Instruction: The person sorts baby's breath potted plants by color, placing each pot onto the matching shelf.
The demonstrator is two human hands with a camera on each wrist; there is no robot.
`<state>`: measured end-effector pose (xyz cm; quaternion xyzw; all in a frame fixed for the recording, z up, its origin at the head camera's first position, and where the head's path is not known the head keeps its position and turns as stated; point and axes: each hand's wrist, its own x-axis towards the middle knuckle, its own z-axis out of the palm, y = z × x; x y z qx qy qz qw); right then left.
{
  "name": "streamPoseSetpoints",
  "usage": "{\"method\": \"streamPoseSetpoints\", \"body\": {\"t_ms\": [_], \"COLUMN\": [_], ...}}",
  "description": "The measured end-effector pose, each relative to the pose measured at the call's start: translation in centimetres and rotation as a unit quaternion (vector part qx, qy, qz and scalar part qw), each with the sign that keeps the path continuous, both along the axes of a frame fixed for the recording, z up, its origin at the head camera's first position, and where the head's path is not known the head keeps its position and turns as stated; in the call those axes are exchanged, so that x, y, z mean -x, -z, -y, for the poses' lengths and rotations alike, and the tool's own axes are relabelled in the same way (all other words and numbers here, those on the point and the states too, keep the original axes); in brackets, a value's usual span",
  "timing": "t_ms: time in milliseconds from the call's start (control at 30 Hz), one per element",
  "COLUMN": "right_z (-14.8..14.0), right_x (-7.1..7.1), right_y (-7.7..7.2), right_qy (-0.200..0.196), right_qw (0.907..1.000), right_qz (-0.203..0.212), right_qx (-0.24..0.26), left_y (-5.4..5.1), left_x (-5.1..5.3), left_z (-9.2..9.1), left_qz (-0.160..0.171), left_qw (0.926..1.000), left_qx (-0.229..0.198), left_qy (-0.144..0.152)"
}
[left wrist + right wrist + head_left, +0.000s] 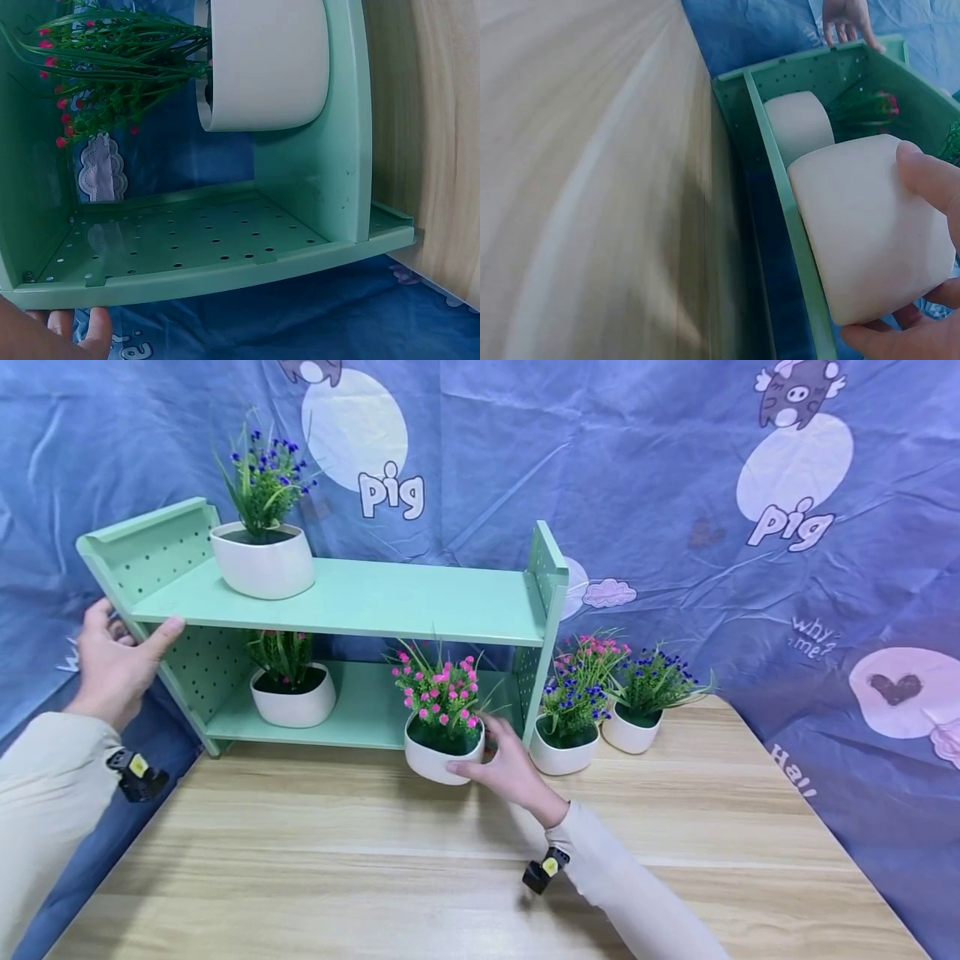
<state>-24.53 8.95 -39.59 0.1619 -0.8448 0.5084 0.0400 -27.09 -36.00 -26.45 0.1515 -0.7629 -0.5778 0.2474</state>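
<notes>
My right hand (517, 770) grips a white pot of pink artificial flowers (442, 760), thumb on its front and fingers round its right side. In the head view that pot is at the front edge of the lower level of a green two-tier shelf (427, 602); whether it touches the board I cannot tell. My left hand (120, 664) holds the shelf's left side panel, thumb at the upper board's front corner. On the lower level at left stands a potted plant with red-pink flowers (266, 67). A blue-flowered potted plant (262, 564) stands on the upper level at left.
Right of the shelf, on the wooden table (375, 860), stand a blue-flowered pot (564, 756) and another blue-flowered pot (632, 731). Pink flowers (600, 647) show behind them. A blue cloth (660, 468) with printed pigs hangs behind.
</notes>
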Motion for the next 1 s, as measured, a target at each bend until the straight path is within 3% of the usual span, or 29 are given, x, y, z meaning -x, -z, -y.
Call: {"method": "streamPoseSetpoints", "body": {"t_ms": [200,367,567,767,900,1000], "right_z": [0.4,0.6,0.9,1.7,2.1,2.1], "right_x": [1.4,2.1,2.3,1.7,1.0,0.4], "right_y": [-0.2,-0.4,0.1,1.2,2.0,2.5], "right_qy": [-0.004,-0.001,0.011,0.033,0.051,0.053], "right_qw": [0.9997,0.9985,0.9991,0.9981,0.9910,0.9862], "right_qz": [0.014,0.039,0.021,-0.051,-0.121,-0.145], "right_qx": [0.020,0.038,0.034,0.015,-0.025,-0.058], "left_y": [0.1,0.0,0.1,0.2,0.2,0.2], "left_x": [0.1,0.1,0.2,0.2,0.2,0.2], "left_z": [-0.1,0.0,0.1,0.0,0.1,0.1], "left_qz": [0.009,-0.003,-0.019,-0.021,-0.011,-0.003], "left_qw": [0.9998,1.0000,0.9996,0.9997,0.9999,0.9999], "left_qx": [0.015,0.004,-0.021,-0.008,0.002,0.010], "left_qy": [-0.004,0.005,0.009,0.000,-0.002,-0.004]}}
